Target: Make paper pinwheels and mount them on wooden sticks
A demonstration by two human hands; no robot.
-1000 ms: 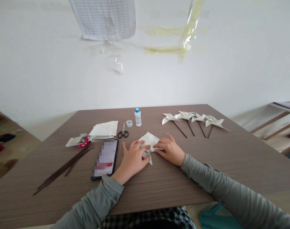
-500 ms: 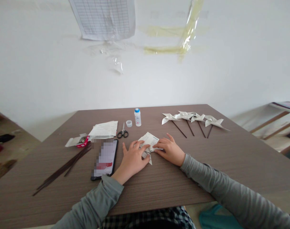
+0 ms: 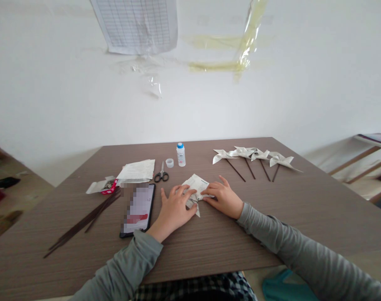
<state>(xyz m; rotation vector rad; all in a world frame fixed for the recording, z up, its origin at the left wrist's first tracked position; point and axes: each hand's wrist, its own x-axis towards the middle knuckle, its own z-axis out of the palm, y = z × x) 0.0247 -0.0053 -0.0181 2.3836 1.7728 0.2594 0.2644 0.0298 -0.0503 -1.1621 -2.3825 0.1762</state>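
Observation:
A piece of white printed paper (image 3: 195,182), cut and partly folded, lies on the table between my hands. My left hand (image 3: 175,207) holds its left side, thumb and forefinger bent over it and the other fingers spread. On the right side, my right hand (image 3: 223,197) pinches the paper between thumb and fingertips, one finger raised. The fingers hide part of the folds and the middle. Just beyond my left hand are black-handled scissors (image 3: 161,176). A phone (image 3: 138,211) lies left of that hand, its screen partly blurred.
Several paper pinwheels (image 3: 243,153) on brown sticks lie at the back right. A white bottle with a blue cap (image 3: 180,155) stands near a small clear cup (image 3: 169,163). Leftward are stacked paper sheets (image 3: 136,170), a small red box (image 3: 108,186) and thin brown sticks (image 3: 80,221).

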